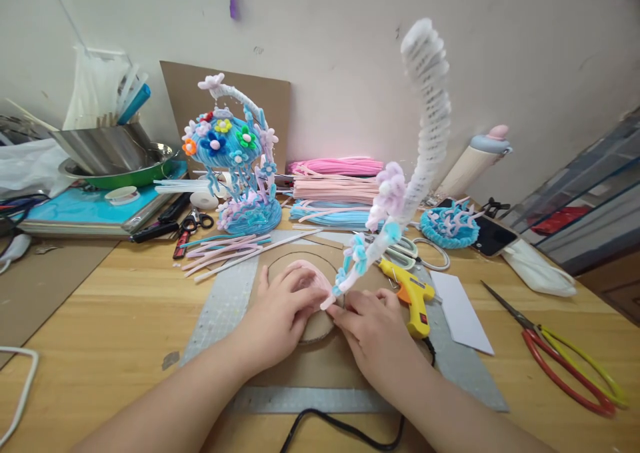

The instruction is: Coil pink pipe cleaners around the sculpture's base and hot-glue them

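Observation:
My left hand [280, 310] curls over a pale pink pipe-cleaner piece [311, 276], whose short end pokes out between the fingertips. Fingers of my right hand [375, 326] pinch at the foot of a tall pipe-cleaner stem [430, 106], white and ribbed, curving upward; the exact contact is hidden. Lilac blossoms [390, 190] and small blue flowers [356, 256] are fixed along its lower part. Beneath both hands lies a round cardboard disc [317, 338] on a larger cardboard sheet [290, 370].
A yellow glue gun [413, 296] lies right of my hands, beside white paper [460, 310] and red-and-yellow scissors [560, 360]. Behind stand a finished pipe-cleaner jellyfish [225, 146] and bundled pipe cleaners [335, 190]. A black cable [345, 428] crosses the front.

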Tool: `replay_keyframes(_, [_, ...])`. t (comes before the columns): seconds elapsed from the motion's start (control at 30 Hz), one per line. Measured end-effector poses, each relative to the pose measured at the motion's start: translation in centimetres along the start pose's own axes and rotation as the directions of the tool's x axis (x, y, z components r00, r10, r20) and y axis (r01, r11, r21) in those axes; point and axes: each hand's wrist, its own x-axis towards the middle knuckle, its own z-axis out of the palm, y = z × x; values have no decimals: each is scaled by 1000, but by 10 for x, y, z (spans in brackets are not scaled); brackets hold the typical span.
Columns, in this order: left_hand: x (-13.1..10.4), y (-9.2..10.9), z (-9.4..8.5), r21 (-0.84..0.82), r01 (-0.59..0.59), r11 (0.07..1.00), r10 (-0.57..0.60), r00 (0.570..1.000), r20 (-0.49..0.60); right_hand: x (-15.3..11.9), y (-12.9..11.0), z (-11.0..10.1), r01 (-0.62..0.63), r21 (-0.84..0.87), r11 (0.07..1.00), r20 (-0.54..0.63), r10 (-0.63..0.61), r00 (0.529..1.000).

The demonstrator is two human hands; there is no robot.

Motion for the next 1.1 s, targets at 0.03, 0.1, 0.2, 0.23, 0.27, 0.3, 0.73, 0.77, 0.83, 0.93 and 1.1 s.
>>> replay_keyframes(0.03, [0, 0, 0, 4, -3, 1000, 3, 1000, -4, 0, 0, 1, -10, 11, 1000, -1, 10, 1000])
replay_keyframes(0.1, [1, 0, 0, 10, -8, 1000, 8, 1000, -10, 0, -1, 1, -25, 41, 999, 2, 25, 1000])
replay_keyframes(0.2, [1, 1, -1, 16, -6, 1000, 6, 1000, -8, 1, -1, -2, -37, 121, 992, 34, 33, 999])
replay_keyframes(0.23, [1, 1, -1, 15, -4, 1000, 4, 1000, -6, 1, -1, -4, -43, 164, 986, 52, 34, 998])
replay_keyframes(0.27, [1, 1, -1, 13, -2, 1000, 2, 1000, -3, 2, 0, -6, -50, 212, 976, 67, 37, 997])
replay_keyframes(0.3, [0, 2, -2, 11, -1, 1000, 1, 1000, 2, 2, 2, -8, -61, 266, 962, 78, 42, 996])
replay_keyframes(0.73, [-1, 0, -2, 16, -4, 1000, 3, 1000, 23, 0, 0, -17, -68, 320, 945, 99, 38, 994])
replay_keyframes(0.77, [-1, 0, -2, 15, -5, 1000, 5, 1000, 23, -2, -2, -17, -19, 320, 947, 86, -9, 996])
replay_keyframes(0.83, [0, 0, -2, 12, -6, 1000, 6, 1000, 25, -5, -7, -15, 60, 305, 950, 72, -85, 994])
replay_keyframes(0.93, [0, -1, -2, 14, -8, 1000, 7, 1000, 24, -9, -12, -12, 92, 217, 972, 75, -111, 991])
replay_keyframes(1.1, [-1, -1, -2, 11, -9, 1000, 9, 1000, 22, -8, -15, -12, 60, 60, 996, 170, -70, 983])
